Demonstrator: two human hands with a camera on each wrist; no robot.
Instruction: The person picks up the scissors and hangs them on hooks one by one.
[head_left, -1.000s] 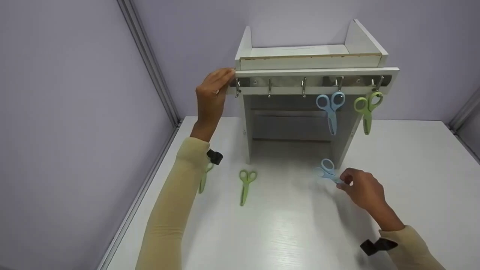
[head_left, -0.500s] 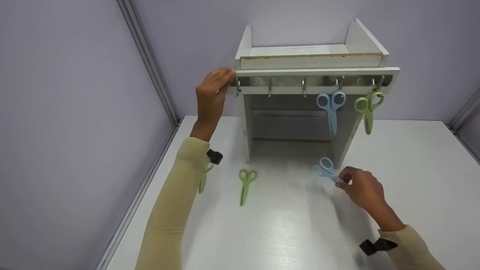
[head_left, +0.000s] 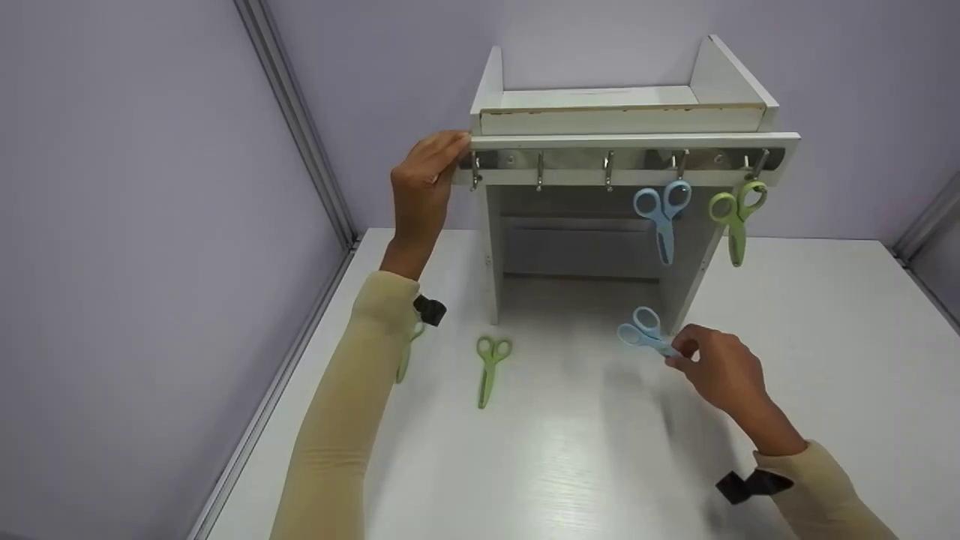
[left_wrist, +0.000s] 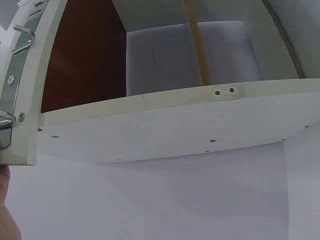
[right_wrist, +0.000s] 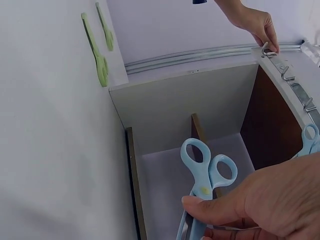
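The right hand (head_left: 720,371) pinches the blue scissors (head_left: 641,335) at the pivot, just above the surface before the rack (head_left: 630,142). They look light, stiff, smooth plastic; gripping near the pivot keeps both loops free. The left hand (head_left: 424,187) grips the rack's left end

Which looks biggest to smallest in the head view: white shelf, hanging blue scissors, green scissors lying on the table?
1. white shelf, by far.
2-3. hanging blue scissors and green scissors on the table: look alike in size, so no ranking.
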